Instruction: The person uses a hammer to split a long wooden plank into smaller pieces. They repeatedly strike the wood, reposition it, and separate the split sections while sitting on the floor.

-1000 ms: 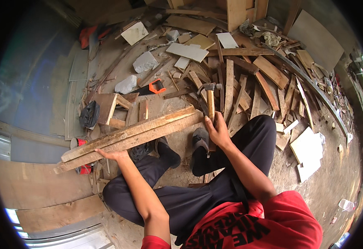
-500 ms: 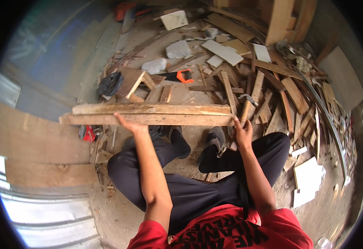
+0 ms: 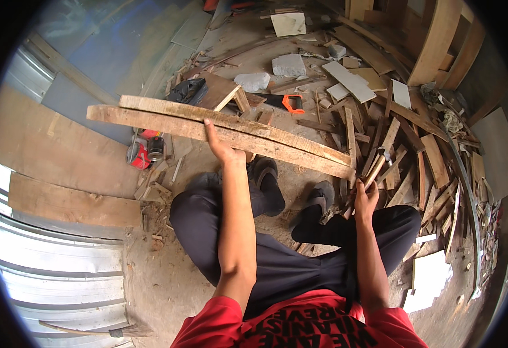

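My left hand [image 3: 227, 152] is closed round the lower edge of a pair of long wooden boards [image 3: 178, 124] near their middle, thumb on the near face. The two boards lie against each other lengthwise, raised over my feet, left end higher than the right. My right hand [image 3: 366, 199] grips the wooden handle of a claw hammer [image 3: 375, 167] just beyond the boards' right end, with the metal head pointing away from me. Whether these fingers also touch the boards, I cannot tell.
A black saw with an orange handle [image 3: 293, 104] lies on the floor ahead. Scrap wood [image 3: 434, 159] is heaped at the right. Red and dark cans [image 3: 139, 154] stand at the left, near a black plastic bag [image 3: 188, 91]. A broom [image 3: 127, 331] lies at lower left.
The boards have tilted, their left end rising and their right end dropping. My right hand and the hammer have moved right and lower. The view has turned left.
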The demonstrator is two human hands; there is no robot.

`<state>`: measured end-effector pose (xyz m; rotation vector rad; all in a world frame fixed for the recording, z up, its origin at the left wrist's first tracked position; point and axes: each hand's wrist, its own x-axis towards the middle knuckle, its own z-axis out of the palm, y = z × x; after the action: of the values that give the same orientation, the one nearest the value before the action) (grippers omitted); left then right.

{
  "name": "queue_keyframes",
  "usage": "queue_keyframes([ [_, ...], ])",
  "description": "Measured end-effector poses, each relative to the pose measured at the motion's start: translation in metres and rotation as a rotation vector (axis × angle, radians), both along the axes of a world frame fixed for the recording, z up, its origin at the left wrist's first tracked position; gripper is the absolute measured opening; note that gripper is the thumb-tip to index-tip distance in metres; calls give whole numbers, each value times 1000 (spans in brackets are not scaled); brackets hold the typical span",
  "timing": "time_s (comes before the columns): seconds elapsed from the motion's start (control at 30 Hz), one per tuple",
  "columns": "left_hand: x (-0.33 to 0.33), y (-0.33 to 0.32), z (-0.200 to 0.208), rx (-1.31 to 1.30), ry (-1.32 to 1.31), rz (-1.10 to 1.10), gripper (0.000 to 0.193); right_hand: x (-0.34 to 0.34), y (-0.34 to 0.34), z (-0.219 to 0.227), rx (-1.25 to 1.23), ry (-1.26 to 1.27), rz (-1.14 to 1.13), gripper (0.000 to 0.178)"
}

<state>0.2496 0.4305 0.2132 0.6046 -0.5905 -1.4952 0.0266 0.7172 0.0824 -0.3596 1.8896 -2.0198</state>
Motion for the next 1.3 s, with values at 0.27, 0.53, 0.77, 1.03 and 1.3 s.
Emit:
queue_keyframes([
  [0.27,6,-2,7,-63,-53,18,95,33,-5,44,-75,138,190,23],
  [0.53,-4,17,33,-67,-119,-73,105,49,-6,24,-19,287,267,23],
  [0.77,-6,35,48,-70,-165,-27,101,43,-5,22,-59,241,227,23],
  [1.03,1,35,63,-68,-164,-54,98,45,6,49,-21,430,113,25],
  [1.3,3,30,56,-95,-67,-78,97,102,43,110,-236,145,252,21],
])
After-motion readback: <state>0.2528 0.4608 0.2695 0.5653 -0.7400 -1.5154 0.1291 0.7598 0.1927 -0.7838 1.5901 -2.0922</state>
